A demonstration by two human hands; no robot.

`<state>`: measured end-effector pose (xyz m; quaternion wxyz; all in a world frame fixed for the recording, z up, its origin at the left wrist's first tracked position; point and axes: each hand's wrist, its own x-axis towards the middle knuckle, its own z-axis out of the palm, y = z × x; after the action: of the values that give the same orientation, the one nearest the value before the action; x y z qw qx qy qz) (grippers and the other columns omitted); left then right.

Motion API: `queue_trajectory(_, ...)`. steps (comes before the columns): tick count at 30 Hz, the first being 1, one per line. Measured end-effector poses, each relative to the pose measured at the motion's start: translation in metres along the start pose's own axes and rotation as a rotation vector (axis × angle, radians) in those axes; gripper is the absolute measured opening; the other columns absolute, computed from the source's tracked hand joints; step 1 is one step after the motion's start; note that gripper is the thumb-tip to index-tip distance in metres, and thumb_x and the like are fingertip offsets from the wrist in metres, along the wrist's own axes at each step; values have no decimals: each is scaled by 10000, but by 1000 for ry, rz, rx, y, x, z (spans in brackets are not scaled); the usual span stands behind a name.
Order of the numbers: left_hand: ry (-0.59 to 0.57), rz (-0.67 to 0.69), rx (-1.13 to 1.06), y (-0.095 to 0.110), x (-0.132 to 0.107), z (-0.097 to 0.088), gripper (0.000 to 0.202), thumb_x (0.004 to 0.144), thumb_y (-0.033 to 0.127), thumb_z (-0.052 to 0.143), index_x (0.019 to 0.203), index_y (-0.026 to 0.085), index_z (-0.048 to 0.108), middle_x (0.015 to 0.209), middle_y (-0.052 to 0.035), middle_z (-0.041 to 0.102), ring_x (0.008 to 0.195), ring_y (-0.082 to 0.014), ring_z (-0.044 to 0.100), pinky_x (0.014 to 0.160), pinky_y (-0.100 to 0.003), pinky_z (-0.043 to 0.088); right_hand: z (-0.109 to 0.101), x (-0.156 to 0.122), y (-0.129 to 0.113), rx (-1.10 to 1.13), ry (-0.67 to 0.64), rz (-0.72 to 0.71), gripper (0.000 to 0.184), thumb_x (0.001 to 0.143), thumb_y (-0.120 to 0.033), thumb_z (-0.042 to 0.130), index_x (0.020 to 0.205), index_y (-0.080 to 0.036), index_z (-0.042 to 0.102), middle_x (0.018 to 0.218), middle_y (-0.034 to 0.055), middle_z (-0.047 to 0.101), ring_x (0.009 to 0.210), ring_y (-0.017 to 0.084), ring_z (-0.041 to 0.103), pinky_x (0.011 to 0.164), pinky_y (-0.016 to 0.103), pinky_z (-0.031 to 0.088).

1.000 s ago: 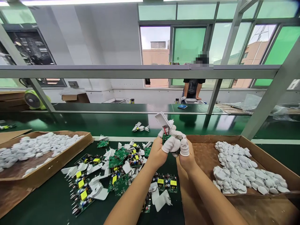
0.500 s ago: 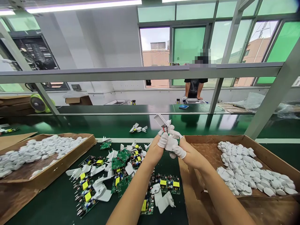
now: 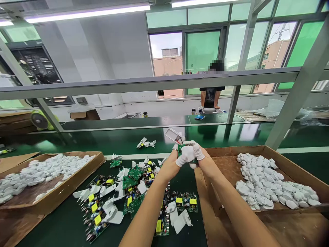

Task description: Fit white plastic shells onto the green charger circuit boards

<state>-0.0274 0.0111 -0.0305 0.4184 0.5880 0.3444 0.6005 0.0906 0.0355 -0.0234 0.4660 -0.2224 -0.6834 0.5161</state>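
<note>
Both my hands are raised together over the green table, fingertips in white finger cots. My left hand (image 3: 177, 159) and my right hand (image 3: 202, 156) pinch one small green circuit board (image 3: 183, 149) between them. A white plug cover (image 3: 172, 135) hangs off the board on red and black wires, tilted up and away. Below my left forearm lies a heap of green circuit boards with white plug parts (image 3: 120, 192).
A cardboard tray (image 3: 223, 152) at the right holds several white casings (image 3: 259, 180). Another cardboard tray (image 3: 77, 171) of white casings sits at the left. A few plug parts (image 3: 145, 143) lie on the conveyor belt beyond. A person (image 3: 210, 96) stands at the far bench.
My hands have stayed clasped on the board, shifting slightly up and turning it; the view has tilted a little.
</note>
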Motion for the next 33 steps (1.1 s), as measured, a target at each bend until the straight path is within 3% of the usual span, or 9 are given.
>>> queue_trajectory(3,285,-62,-64,-3,2,5,555,651,527,547,1076,172,498,1125,-74,501,1054,-201,448,895,-281,359,-5,2,0,-274,138,-51,518,813,-565,248,1049,-156,462,651,23,494,482,110,414,432,215,351)
queue_trajectory(5,296,-131,-196,-1,3,9,541,630,520,572,1043,174,519,1080,-69,530,960,-203,510,793,-292,432,-6,3,-7,-668,159,-118,455,834,-498,284,1058,-151,476,713,60,543,596,161,492,523,255,388)
queue_trajectory(10,310,-330,-575,6,9,14,237,710,175,538,944,144,562,780,-26,617,666,-120,580,600,-213,486,-5,2,-36,-1286,-197,-263,425,818,-383,425,1190,-181,400,930,88,567,842,224,519,629,278,395)
queue_trajectory(12,380,-441,-633,7,12,12,232,722,77,463,927,125,561,696,-27,613,620,-128,585,546,-219,489,-18,3,-42,-1378,-249,-124,414,829,-383,411,1210,-226,374,977,56,559,884,200,513,664,262,394)
queue_trajectory(15,393,-489,-659,8,15,5,253,714,16,416,918,88,547,720,-67,616,705,-179,603,524,-235,491,-62,4,-34,-1513,-137,298,346,865,-388,336,1181,-260,398,1055,35,527,952,183,489,743,277,388)
queue_trajectory(18,397,-462,-691,7,16,-7,200,736,46,425,886,96,546,766,-72,615,742,-191,601,540,-263,496,-122,3,-8,-1598,-57,635,293,843,-322,423,1050,-132,507,1015,101,533,920,215,504,751,357,412)
queue_trajectory(22,446,-443,-660,3,19,-18,113,763,90,457,819,139,543,716,-30,608,668,-176,601,549,-319,500,-183,-8,30,-1669,73,973,293,839,-312,452,1058,-121,483,1075,86,483,971,203,473,829,426,385)
queue_trajectory(27,415,-365,-619,2,20,-19,108,791,96,431,795,123,536,692,-45,609,617,-156,598,486,-241,484,-211,-21,56,-1642,101,1120,272,835,-288,465,1056,-131,486,1084,80,476,975,202,469,830,424,390)
queue_trajectory(33,369,-409,-598,6,17,-18,132,811,130,407,803,116,538,682,-40,608,563,-134,584,460,-244,491,-217,-26,60,-1633,109,982,266,833,-286,467,1047,-128,482,1031,69,499,941,195,483,817,419,391)
